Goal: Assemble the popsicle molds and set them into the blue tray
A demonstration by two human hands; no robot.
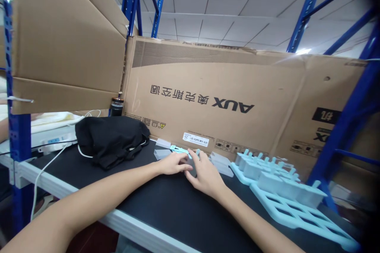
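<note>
My left hand (175, 163) is over the black tabletop, its fingers bent together towards my right hand; anything between them is too small or hidden to make out. Beside it, my right hand (206, 173) has its thumb and fingers apart, fingertips at the small light-blue plastic pieces. One slotted light-blue plastic strip (178, 149) shows just beyond my left fingers, partly covered by them. Clear plastic boxes (163, 154) stand to the left of the strip, and another clear plastic box (222, 162) lies right of my right hand.
Light-blue plastic racks (292, 207) with pegged blocks stand at the right. A black cloth bundle (109, 138) lies at the left, with a dark jar (116, 106) behind it. Cardboard panels (184, 75) wall the back and left. Blue posts (353, 99) frame the bench; a white cable (40, 178) hangs over its edge.
</note>
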